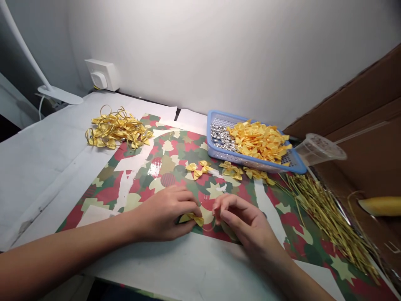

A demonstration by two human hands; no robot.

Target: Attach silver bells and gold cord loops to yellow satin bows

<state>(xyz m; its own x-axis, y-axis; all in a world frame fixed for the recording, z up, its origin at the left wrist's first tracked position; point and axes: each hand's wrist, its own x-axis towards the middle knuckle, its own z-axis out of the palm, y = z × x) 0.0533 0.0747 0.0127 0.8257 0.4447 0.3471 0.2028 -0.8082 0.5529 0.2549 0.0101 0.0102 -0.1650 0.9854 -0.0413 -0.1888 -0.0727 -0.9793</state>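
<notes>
Left hand (171, 213) pinches a yellow bow (198, 220) between thumb and fingers, over the patterned sheet (216, 190) on the counter (150, 261). Right hand (250, 221) is curled just beside it, apart from the left; cannot tell whether its fingertips grip anything. Bow judged light, soft, easily crushed, perhaps slick; best held at the gathered middle, loops free. Beyond: loose bows (196, 174), then blue basket (210, 129) with silver beads (222, 136); gold stems (328, 217) at right, probably springy.
</notes>
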